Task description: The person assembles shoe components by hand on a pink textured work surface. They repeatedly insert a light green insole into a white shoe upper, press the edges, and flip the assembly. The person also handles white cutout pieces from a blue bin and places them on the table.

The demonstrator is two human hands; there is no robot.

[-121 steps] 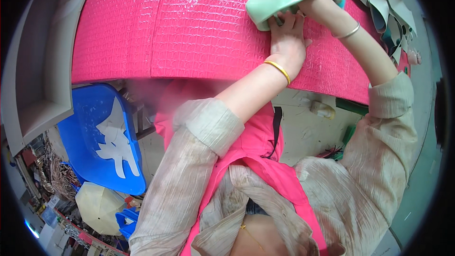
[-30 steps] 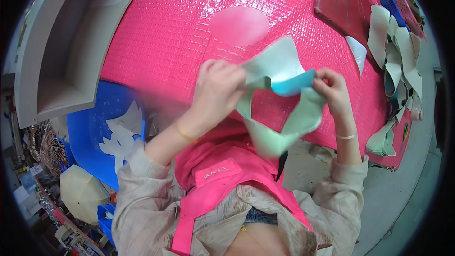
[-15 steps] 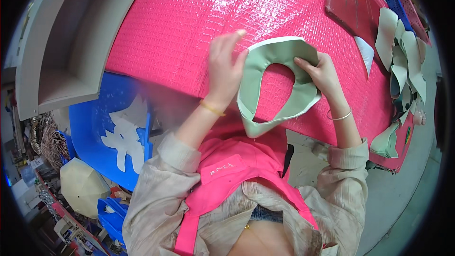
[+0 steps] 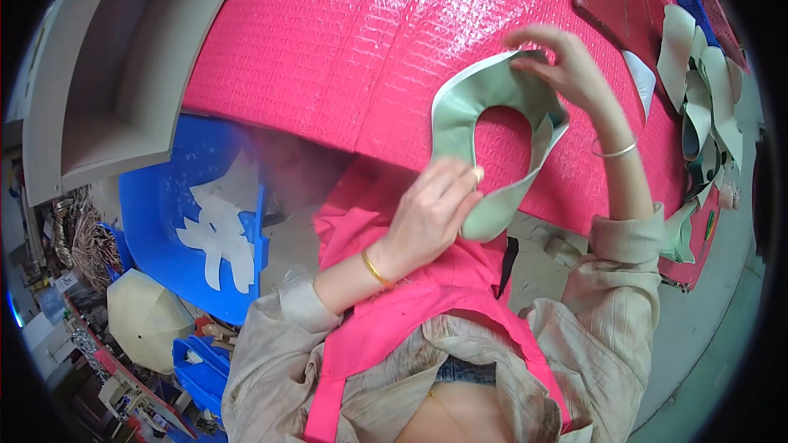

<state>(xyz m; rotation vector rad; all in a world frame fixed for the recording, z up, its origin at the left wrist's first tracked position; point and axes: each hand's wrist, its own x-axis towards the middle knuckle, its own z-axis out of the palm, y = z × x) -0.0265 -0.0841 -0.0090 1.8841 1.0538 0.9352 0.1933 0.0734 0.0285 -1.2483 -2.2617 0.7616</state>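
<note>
Two hands work one curved cut piece over a wide pink table, whose cover is glossy and quilted in a fine grid, filling most of the view. Left of it a grey shelf unit bends with the lens, and below that a blue plastic bin holds white cut scraps. At the table's right edge a stack of pale green pieces hangs in loose loops.

The horseshoe-shaped piece is pale green with a white edge, thin and flexible like foam-backed fabric. Half a second ago it lay nearly flat between the hands; now its top is lifted and curled, and its lower end hangs off the table's near edge, so it looks to be mid-turn or mid-fold rather than set down.

Left hand, gold bangle at the wrist, is half closed with thumb and fingers pinching the lower arm of the piece. Right hand, thin bracelet on its wrist, grips the upper curve with fingers bent over the edge.
</note>
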